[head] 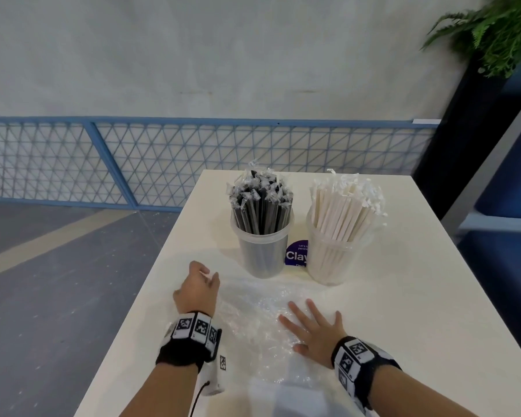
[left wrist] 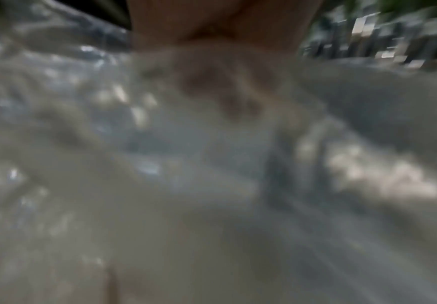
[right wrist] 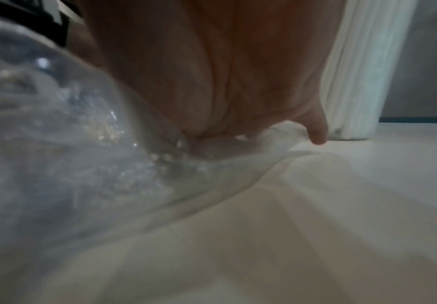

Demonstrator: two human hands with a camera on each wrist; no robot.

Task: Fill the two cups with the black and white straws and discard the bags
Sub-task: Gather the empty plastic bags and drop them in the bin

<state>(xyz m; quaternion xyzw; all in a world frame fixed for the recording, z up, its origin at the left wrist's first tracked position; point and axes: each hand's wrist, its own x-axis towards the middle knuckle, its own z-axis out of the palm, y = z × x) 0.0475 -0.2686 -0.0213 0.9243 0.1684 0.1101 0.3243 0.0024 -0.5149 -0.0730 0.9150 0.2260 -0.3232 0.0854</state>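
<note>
Clear plastic bags [head: 253, 320] lie crumpled between the hands: right hand [head: 313, 329] flat on them, left hand [head: 197, 288] pinching an edge.

Black straws [head: 260, 206] upright in left cup [head: 262, 251], white straws [head: 345, 209] in right cup [head: 333, 257], crumpled clear bags [head: 253, 314] flat in front
</note>
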